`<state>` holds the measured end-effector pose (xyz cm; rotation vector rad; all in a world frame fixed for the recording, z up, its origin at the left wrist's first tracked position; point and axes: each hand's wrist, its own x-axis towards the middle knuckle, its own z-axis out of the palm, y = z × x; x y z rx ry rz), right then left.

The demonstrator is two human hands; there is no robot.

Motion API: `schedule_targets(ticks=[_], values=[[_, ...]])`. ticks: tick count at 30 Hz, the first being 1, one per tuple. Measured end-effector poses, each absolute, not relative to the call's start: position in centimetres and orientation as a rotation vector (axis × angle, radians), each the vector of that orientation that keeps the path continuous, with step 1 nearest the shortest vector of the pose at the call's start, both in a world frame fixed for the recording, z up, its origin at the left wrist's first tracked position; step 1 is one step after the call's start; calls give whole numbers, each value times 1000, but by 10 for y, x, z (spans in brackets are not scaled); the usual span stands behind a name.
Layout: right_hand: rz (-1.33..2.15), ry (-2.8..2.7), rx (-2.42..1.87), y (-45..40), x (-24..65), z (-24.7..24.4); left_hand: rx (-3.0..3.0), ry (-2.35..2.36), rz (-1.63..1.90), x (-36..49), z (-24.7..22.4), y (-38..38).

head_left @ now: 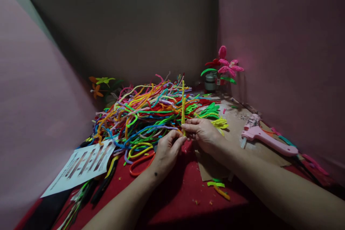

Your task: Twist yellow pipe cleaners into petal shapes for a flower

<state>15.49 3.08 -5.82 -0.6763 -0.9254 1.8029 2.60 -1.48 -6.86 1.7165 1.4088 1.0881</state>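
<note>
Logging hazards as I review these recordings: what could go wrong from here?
The slim yellow fuzzy stem might bend or slip, as the left hand and right hand pinch only its lower end. The right forearm might nudge the pink plastic glue gun lying on brown cardboard.

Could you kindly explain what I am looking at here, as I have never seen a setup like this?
There is no machine: these are a person's own bare hands, seen by a camera worn on the head, looking forward and down. The right hand pinches an upright yellow fuzzy strip near its lower end. The left hand meets it there, though its exact grip is hard to see. Behind them lies a heap of colourful fuzzy stems. On the red cloth are also a printed sheet to the left and cardboard to the right, bearing what looks like a pink glue gun. Pink flowers stand at the back right.
</note>
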Motion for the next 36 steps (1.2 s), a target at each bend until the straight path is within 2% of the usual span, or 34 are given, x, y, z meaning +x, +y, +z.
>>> schedule_targets(ticks=[5,13,21,25,36], values=[[1764,-979,-678,30,154,-58,1673,1403,1136,26,-66,-15],[1774,-1156,-762,26,155,-53,1153,1131,1249,12,-37,-11],[1720,-1225,-747,21,152,-53,1042,1034,1254,13,-40,-10],[1757,-1222,-757,22,154,-54,1300,1123,1235,10,-39,-12],[1859,-1335,-756,25,158,-53,2675,1395,961,-9,-24,-16]])
